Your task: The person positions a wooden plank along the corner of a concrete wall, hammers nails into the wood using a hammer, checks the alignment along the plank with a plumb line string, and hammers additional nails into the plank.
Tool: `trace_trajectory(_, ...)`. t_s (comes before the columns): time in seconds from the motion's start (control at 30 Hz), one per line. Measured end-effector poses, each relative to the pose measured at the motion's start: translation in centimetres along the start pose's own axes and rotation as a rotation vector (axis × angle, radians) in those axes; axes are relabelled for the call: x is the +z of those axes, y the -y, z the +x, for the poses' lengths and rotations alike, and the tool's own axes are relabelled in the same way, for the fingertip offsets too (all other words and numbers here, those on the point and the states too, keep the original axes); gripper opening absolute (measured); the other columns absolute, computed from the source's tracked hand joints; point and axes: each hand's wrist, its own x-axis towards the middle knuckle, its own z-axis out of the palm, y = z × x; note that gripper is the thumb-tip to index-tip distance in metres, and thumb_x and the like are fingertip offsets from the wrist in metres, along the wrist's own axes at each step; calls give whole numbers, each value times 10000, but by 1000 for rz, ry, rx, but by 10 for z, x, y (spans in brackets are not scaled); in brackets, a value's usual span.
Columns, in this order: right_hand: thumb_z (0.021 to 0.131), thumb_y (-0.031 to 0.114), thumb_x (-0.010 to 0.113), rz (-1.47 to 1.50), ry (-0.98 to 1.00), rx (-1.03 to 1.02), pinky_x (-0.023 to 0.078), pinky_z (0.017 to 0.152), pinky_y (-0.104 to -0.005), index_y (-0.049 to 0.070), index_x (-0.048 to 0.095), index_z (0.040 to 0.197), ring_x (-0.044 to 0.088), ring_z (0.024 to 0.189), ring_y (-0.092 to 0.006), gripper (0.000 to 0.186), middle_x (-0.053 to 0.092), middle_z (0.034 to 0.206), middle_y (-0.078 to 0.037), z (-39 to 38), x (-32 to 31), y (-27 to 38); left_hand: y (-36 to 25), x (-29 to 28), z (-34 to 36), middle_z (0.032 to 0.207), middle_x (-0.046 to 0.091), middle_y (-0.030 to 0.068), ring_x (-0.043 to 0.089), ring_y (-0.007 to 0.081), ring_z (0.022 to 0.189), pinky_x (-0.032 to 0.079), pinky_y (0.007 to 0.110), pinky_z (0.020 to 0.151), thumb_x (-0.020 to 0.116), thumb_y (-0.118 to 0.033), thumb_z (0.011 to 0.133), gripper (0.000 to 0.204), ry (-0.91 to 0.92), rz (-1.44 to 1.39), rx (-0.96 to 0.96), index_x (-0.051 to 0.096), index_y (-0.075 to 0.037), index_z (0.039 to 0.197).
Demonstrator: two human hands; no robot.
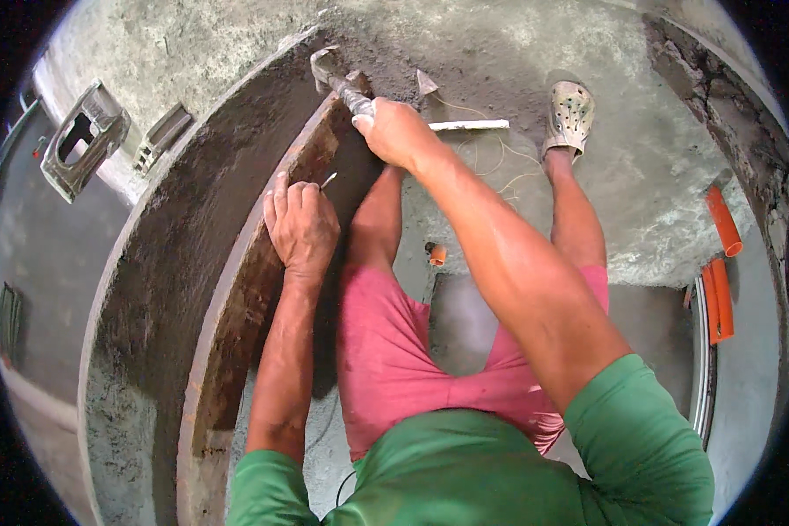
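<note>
My right hand [396, 133] is closed round the handle of a worn, cement-smeared hammer [328, 70]. The hammer's head is over the far end of a long wooden plank [228, 302]. Lower along that plank, my left hand [302, 223] has its fingertips against the wood. A thin nail [328, 181] sticks out by its thumb side, apparently pinched there; its other end is hidden by the fingers. The plank stands on edge beside a low, curved cement wall [136, 307], to the left of my legs.
A grey plastic frame [86, 140] lies beyond the wall at the left. On the floor are a white strip [469, 125], loose string [502, 162] and a short orange pipe stub [437, 255]. Orange pipes [717, 298] stand at the right by a broken, rough edge [719, 96].
</note>
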Motion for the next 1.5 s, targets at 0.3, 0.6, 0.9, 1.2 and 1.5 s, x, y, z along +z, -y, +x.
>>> trace_trajectory(0.3, 921, 362, 671, -44, 101, -23, 529, 927, -525, -26, 716, 1026, 674, 1033, -467, 405, 705, 1038, -300, 5, -6, 6, -1, 3, 1, 1036, 667, 83, 593, 331, 1249, 408, 527, 1081, 654, -116, 890, 89, 15, 4, 20, 642, -91, 974)
trace_trajectory(0.6, 966, 349, 612, 312, 10, -1, 528, 792, -482, -1, 655, 1055, 669, 849, -424, 363, 692, 908, -244, -41, -42, -27, -2, -3, -1, 1029, 672, 84, 613, 329, 1226, 413, 518, 1069, 658, -114, 887, 90, -14, 25, 8, 640, -96, 973)
trace_trajectory(0.9, 993, 400, 575, 652, 83, 506, 421, 451, -316, 53, 618, 1080, 514, 504, -111, 360, 577, 714, -29, -156, -94, -96, -50, -62, -42, 1005, 674, 171, 654, 398, 1038, 503, 467, 923, 697, 38, 817, 207, 127, -577, -61, 630, -30, 1001)
trace_trajectory(1.2, 1031, 387, 555, 920, -25, 621, 413, 409, -264, 92, 589, 1207, 494, 491, -80, 345, 545, 720, 6, -231, -136, -99, -128, -82, -88, 995, 684, 229, 660, 448, 932, 526, 494, 849, 657, -45, 911, 396, 391, -974, -495, 601, -52, 1303)
trace_trajectory(1.5, 1020, 395, 568, 612, -57, 527, 426, 466, -271, 97, 619, 1162, 496, 537, -79, 334, 546, 751, 30, -187, -167, -116, -50, -137, -53, 1154, 652, 157, 544, 420, 1251, 404, 587, 1036, 678, -37, 818, 154, -33, -48, -158, 712, -37, 968)
